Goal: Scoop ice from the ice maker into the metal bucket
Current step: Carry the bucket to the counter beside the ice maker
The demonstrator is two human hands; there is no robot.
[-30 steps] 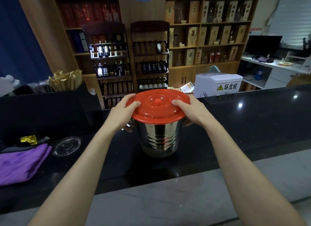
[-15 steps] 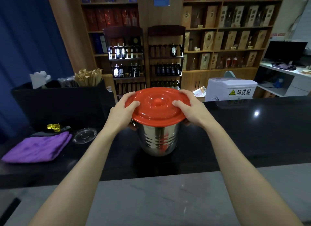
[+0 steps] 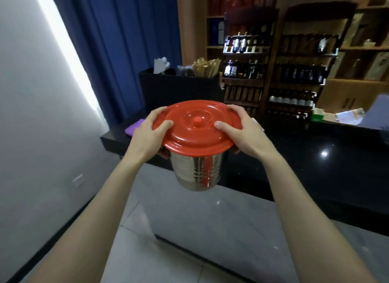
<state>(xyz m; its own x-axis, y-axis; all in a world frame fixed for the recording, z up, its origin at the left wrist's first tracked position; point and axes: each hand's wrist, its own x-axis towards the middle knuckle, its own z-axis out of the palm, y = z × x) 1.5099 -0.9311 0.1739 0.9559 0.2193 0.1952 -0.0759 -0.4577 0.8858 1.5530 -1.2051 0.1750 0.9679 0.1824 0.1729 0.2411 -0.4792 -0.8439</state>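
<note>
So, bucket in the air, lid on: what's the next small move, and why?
Probably set the metal bucket down near the ice maker, which is not in view. The left hand and right hand both grip it at the rim of the red lid, so neither is free to uncover it or scoop, and it hangs clear of the black counter.

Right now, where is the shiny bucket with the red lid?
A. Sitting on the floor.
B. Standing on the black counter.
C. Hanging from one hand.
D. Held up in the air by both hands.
D: the left hand and right hand grip the bucket at its lid, and its base hangs clear of the counter.
</note>
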